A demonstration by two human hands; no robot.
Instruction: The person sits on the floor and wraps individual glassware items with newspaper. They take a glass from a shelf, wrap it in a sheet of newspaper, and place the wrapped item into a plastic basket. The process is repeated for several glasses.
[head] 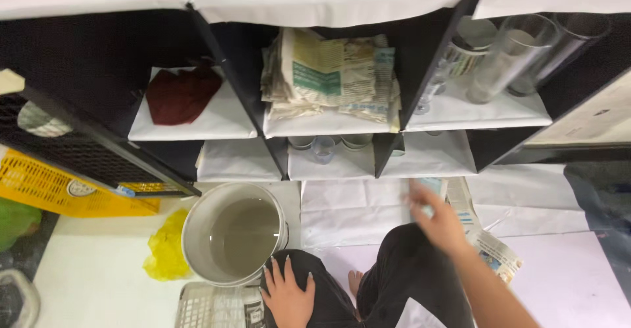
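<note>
Two hands: both are the person's own, seen from above over dark trouser legs.
Far left: a yellow crate [39,185] and a yellow plastic bag [165,249] lie on the floor.
Bucket: a white bucket [231,233] holding cloudy water stands just left of the knee.
Left hand: the left hand [288,291] lies flat on the left knee, fingers spread apart, gripping nothing, close beside the bucket.
Shelf: a dark red cloth [181,95] sits in the left compartment, a stack of newspapers [332,75] in the middle one, tall glasses [509,55] in the right one.
Right hand: the right hand [437,217] is blurred, fingers loosely apart, above a folded newspaper [494,252] on the floor; whether it touches the paper cannot be told.
</note>
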